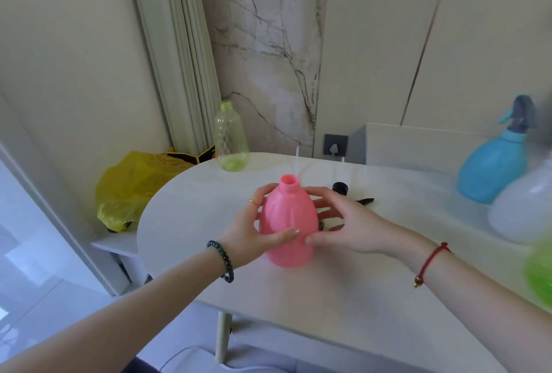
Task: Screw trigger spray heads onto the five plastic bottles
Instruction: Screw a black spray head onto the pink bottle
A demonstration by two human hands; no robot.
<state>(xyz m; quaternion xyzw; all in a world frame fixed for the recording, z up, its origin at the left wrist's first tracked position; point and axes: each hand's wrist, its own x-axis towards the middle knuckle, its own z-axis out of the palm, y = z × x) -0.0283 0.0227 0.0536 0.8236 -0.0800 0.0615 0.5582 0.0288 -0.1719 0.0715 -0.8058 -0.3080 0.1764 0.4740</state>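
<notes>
While standing upright at frame centre on the white oval table (358, 298), the uncapped pink plastic bottle (288, 223) is grasped by left hand (254, 235) and right hand (343, 223).

white table (343, 292) bears pink bottle (291, 217).

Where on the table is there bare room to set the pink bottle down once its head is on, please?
The near strip of the table in front of both hands is bare, as is the patch between the pink bottle and the clear yellow-green bottle. It is crowded behind the right hand, where a black spray head lies, and at the right edge by the blue bottle.
</notes>
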